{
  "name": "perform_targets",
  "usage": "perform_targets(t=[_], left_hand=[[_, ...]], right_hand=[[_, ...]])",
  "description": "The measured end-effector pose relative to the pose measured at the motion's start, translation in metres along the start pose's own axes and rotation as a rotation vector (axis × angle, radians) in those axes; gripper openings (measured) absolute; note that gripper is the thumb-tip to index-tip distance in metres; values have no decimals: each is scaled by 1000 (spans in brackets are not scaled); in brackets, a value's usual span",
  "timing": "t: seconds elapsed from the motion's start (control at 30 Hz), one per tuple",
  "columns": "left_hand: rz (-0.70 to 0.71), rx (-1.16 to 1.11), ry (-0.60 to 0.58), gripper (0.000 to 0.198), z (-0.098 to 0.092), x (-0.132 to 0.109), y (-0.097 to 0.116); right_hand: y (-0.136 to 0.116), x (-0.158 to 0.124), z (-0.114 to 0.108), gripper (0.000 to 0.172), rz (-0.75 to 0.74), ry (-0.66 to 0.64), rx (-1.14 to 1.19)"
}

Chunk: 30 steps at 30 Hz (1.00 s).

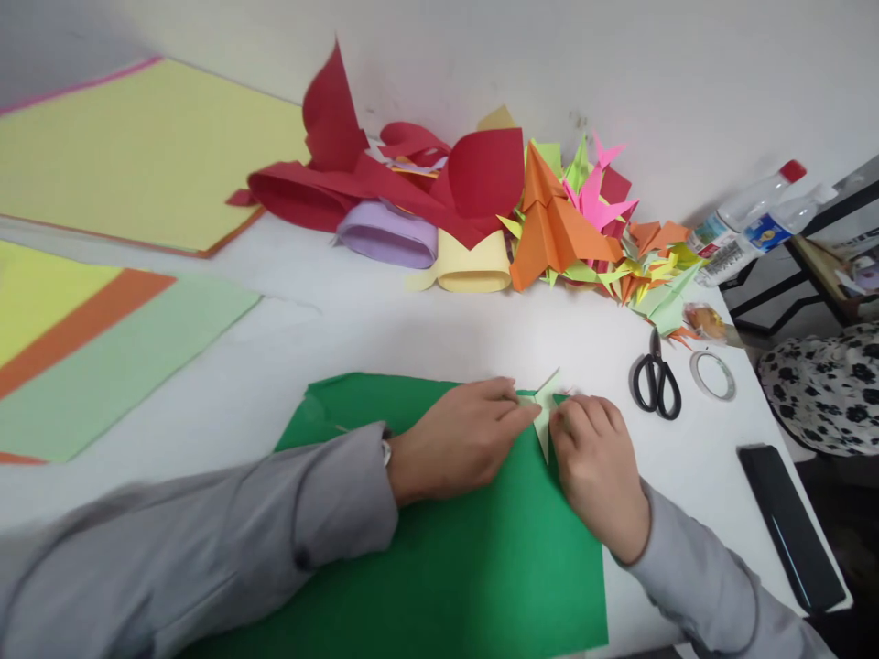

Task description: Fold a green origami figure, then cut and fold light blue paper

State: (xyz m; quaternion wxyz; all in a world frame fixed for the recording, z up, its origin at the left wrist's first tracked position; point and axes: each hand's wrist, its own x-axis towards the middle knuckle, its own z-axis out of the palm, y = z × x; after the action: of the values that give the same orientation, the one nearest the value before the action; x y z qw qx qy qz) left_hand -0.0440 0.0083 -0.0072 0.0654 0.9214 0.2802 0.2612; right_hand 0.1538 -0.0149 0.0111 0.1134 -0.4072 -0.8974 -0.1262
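Note:
A small pale-green folded paper piece (542, 423) with pointed ends stands between my two hands, over the far edge of a large green paper sheet (508, 567). My left hand (457, 439) has its thumb and fingers closed on the left side of the piece. On its right side, the fingers of my right hand (596, 462) are curled in and pinch it; their tips are partly hidden. Both forearms, in grey sleeves, reach across the green sheet.
Black-handled scissors (657, 380), a tape roll (712, 376) and a black phone (789, 526) lie at the right. Behind are red paper shapes (484, 178), an orange paper plane (553, 233), a folded-paper heap and plastic bottles (745, 210). Coloured sheets (157, 156) cover the left.

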Motion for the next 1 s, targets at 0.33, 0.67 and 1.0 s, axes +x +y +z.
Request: perform_targets(t=[0.33, 0.67, 1.0], left_hand=[[-288, -7, 42, 30, 7, 19, 1], [-336, -121, 66, 26, 14, 22, 1], [-322, -314, 214, 42, 19, 21, 3]], right_hand=[[15, -8, 11, 24, 69, 122, 147], [16, -8, 11, 12, 382, 134, 427], [24, -1, 18, 8, 402, 92, 702]])
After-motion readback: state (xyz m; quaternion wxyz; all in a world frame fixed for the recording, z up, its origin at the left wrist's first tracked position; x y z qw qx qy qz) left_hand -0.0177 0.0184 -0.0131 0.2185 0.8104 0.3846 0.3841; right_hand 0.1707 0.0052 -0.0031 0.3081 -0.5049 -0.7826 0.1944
